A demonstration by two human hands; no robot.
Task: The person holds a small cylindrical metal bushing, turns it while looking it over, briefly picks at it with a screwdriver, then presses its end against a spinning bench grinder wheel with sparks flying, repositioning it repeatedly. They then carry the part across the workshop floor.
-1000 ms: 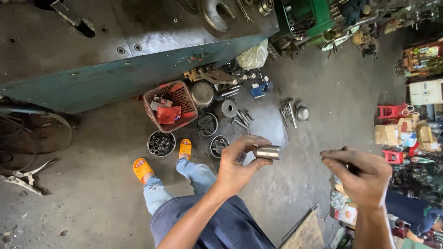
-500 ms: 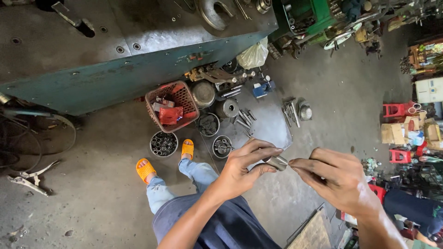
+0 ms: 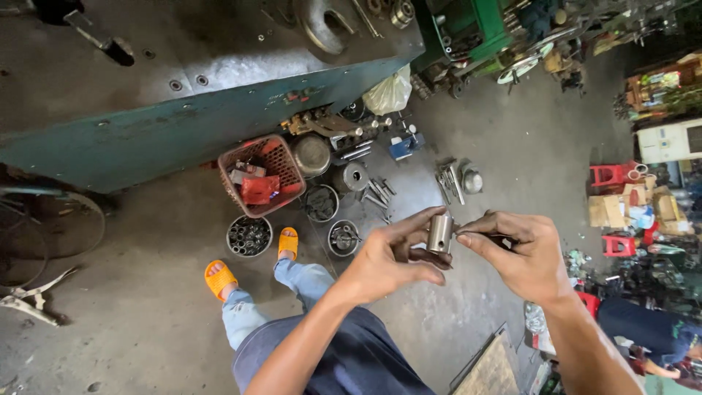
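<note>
Your left hand [image 3: 391, 260] comes up from the lower middle of the view, forearm angled toward the right, palm turned partly toward you. Its grip is pinched on a short metal cylinder [image 3: 440, 232], which stands nearly upright: the index finger arches over the top and the thumb presses from below, with the other fingers curled under it. The cylinder sits in the air between your two hands, above the concrete floor [image 3: 512, 168] and in front of your knees.

Your right hand [image 3: 523, 252] reaches in from the lower right, wrist bent, knuckles up. Its grip is pressed together on a thin dark tool [image 3: 491, 237], whose tip meets the right side of the cylinder. You cannot tell from here what kind of tool it is.

Below your hands, your legs in blue jeans [image 3: 292, 307] stretch toward the machine, feet in orange sandals [image 3: 220, 278]. Just past the sandals stand three round tins of metal parts [image 3: 249, 236] and a red plastic basket [image 3: 262, 175]. A bag [image 3: 390, 93] and loose steel pieces [image 3: 450, 181] lie farther out on the floor. A large teal machine bed [image 3: 146, 139] crosses the upper left. At the right edge stand small red stools [image 3: 610, 175] and cardboard boxes [image 3: 607, 211]
</note>
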